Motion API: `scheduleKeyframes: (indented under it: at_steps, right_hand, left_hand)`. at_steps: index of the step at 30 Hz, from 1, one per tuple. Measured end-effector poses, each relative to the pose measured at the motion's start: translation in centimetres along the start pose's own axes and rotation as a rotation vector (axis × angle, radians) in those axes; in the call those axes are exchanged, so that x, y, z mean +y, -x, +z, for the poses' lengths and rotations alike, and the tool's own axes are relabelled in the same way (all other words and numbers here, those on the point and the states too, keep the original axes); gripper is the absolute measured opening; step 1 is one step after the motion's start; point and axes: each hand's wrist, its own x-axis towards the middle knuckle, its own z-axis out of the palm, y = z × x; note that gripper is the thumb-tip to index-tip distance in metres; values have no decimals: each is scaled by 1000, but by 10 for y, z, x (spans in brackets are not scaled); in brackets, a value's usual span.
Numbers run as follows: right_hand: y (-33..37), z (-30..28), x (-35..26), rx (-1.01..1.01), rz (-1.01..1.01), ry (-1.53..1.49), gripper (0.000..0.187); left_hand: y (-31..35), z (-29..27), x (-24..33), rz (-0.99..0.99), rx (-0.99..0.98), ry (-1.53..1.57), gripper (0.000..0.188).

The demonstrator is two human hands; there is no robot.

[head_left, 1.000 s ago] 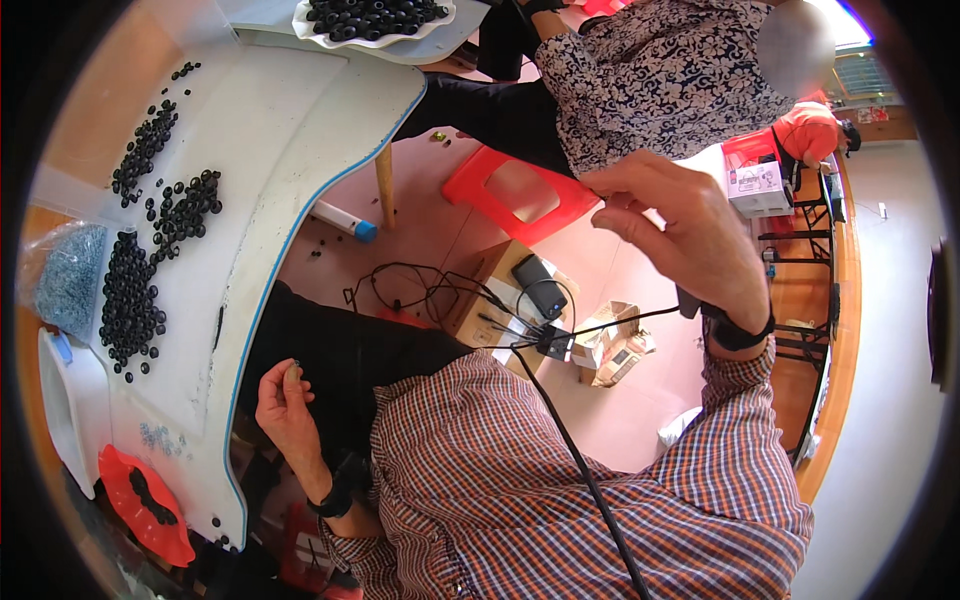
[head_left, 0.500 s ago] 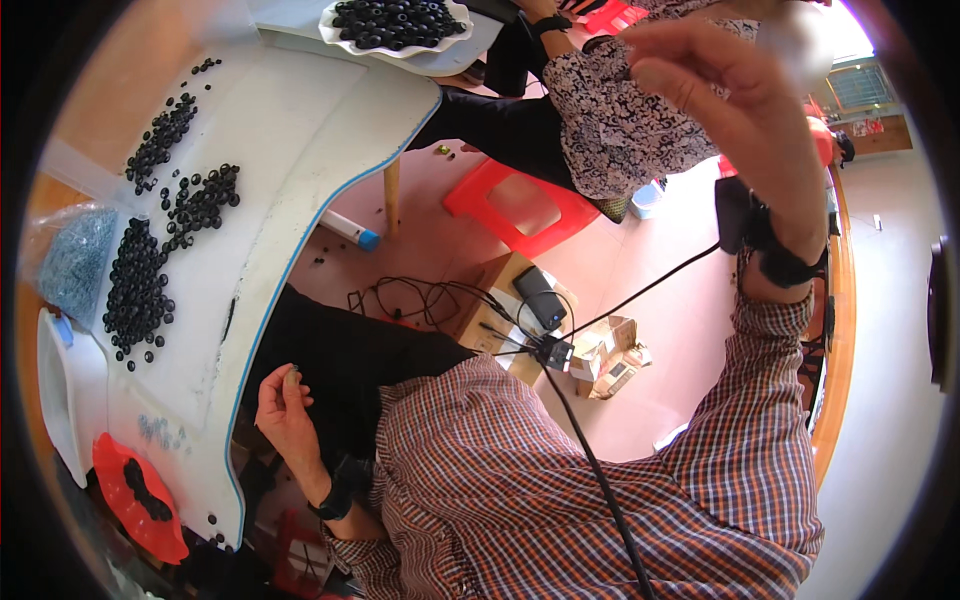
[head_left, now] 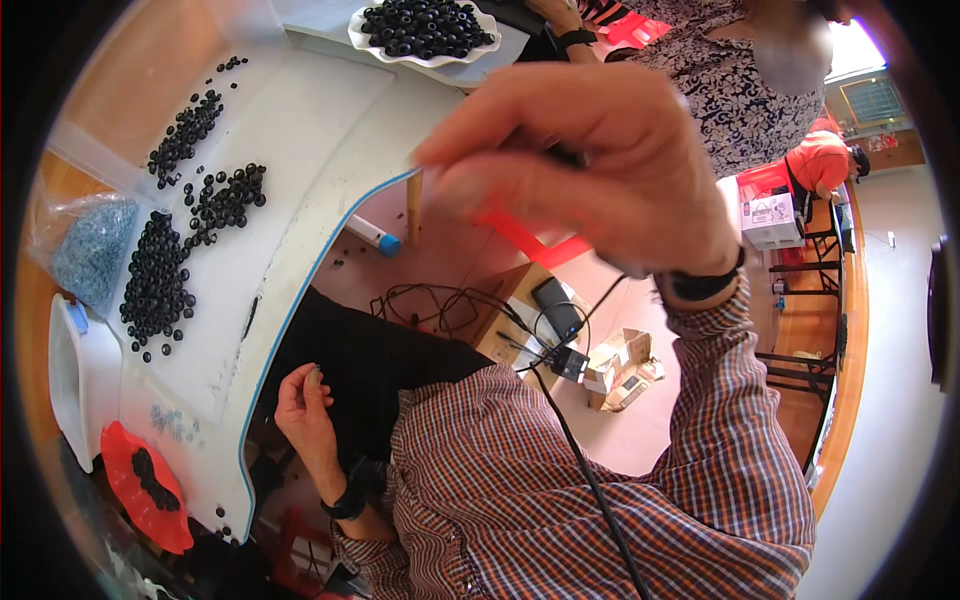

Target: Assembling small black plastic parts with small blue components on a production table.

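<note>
My left hand (head_left: 308,418) is beside the table's edge, thumb and forefinger pinched on something too small to make out. Raised high and close to the camera, my right hand (head_left: 600,165) has its thumb and forefinger brought together, partly blurred; what they hold, if anything, does not show. Black beads (head_left: 155,285) lie in loose heaps on the white table (head_left: 330,110). A red dish (head_left: 120,470) with some black beads sits at the near left corner. Several clear beads (head_left: 175,424) are scattered close to it.
A bag of blue-grey beads (head_left: 95,250) and a white tray (head_left: 90,390) line the left side. A scalloped white dish (head_left: 480,45) heaped with black beads stands at the back, near another person (head_left: 700,120). Cables (head_left: 440,305) and a torn carton (head_left: 620,365) are below.
My right hand has swept left and down from the upper right, nearer the table edge, its fingers now blurred. My left hand keeps its pinch. The view has shifted slightly.
</note>
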Motion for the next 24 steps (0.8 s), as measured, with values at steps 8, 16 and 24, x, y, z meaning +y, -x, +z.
scheduleKeyframes:
  at_steps: [8, 16, 24]
  right_hand:
    - [-13, 102, -22, -399, -295, -1224, 6]
    - [-24, 187, -80, -97, -837, -1844, 19]
    - [-3, 191, -122, -292, -485, -2234, 25]
  left_hand:
    - [10, 0, 12, -3, 18, 45, 20]
    - [5, -10, -8, -83, 121, 163, 13]
    - [9, -19, 9, 40, 201, 373, 13]
